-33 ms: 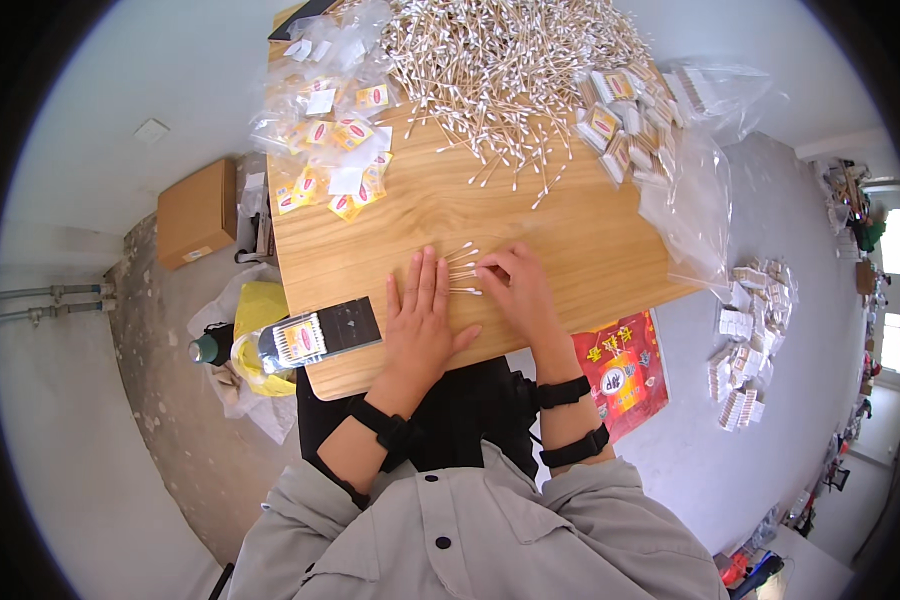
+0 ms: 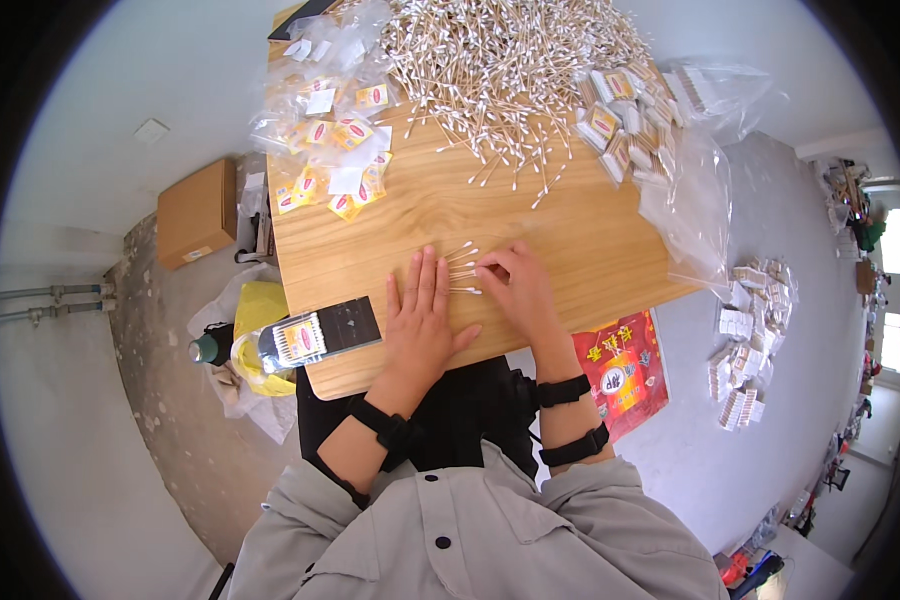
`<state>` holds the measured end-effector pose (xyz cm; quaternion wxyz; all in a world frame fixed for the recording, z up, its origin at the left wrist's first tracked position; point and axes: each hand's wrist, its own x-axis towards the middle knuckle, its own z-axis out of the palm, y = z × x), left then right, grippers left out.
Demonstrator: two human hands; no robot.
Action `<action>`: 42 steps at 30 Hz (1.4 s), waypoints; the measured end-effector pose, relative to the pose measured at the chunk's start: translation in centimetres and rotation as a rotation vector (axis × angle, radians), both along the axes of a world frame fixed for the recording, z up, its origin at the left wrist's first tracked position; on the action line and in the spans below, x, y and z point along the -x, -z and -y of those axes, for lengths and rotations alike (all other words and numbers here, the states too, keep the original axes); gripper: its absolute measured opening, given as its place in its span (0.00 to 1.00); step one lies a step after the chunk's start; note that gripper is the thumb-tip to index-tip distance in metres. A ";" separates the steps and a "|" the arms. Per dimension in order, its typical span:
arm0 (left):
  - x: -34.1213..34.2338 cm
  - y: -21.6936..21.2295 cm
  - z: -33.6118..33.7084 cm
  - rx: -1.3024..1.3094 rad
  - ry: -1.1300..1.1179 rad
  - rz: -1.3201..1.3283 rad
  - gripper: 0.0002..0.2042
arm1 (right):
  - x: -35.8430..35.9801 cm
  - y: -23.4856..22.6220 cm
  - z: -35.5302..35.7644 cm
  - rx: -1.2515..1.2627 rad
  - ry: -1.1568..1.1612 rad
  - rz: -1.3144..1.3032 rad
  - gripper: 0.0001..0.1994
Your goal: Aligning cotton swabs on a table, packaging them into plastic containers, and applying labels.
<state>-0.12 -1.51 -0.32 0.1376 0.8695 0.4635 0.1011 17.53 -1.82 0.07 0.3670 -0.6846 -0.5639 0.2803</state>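
Observation:
My left hand lies flat on the wooden table, palm down, with its fingers stretched out. Several loose cotton swabs fan out beside its fingers, and their left ends are hidden by that hand. My right hand has thumb and forefinger pinched together at the white tip of one of these swabs. Farther back on the table spreads a large heap of cotton swabs. By the near left corner, a clear packet of swabs with a yellow label lies next to a dark flat panel.
Clear bags and yellow labels lie at the back left. Filled swab packets and a plastic bag sit at the right edge. More packets lie on the floor at right; a cardboard box stands at left.

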 end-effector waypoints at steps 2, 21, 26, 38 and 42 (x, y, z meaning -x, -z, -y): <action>0.1 0.0 0.0 -0.008 0.000 -0.001 0.49 | 0.1 -0.5 -0.3 0.063 -0.006 0.051 0.04; 0.4 0.5 1.1 0.031 -0.110 0.162 0.53 | 5.4 3.8 -0.8 -0.279 0.240 -0.779 0.24; 0.5 0.3 1.7 0.018 -0.134 0.172 0.54 | 5.4 3.4 -0.8 -0.342 0.340 -1.111 0.23; 0.5 0.1 0.9 0.015 -0.037 0.062 0.49 | 1.3 -0.6 1.5 -0.070 -0.036 -0.057 0.15; 0.6 0.0 0.8 0.001 0.003 0.045 0.48 | 1.2 -0.1 0.8 -0.058 0.101 -0.094 0.15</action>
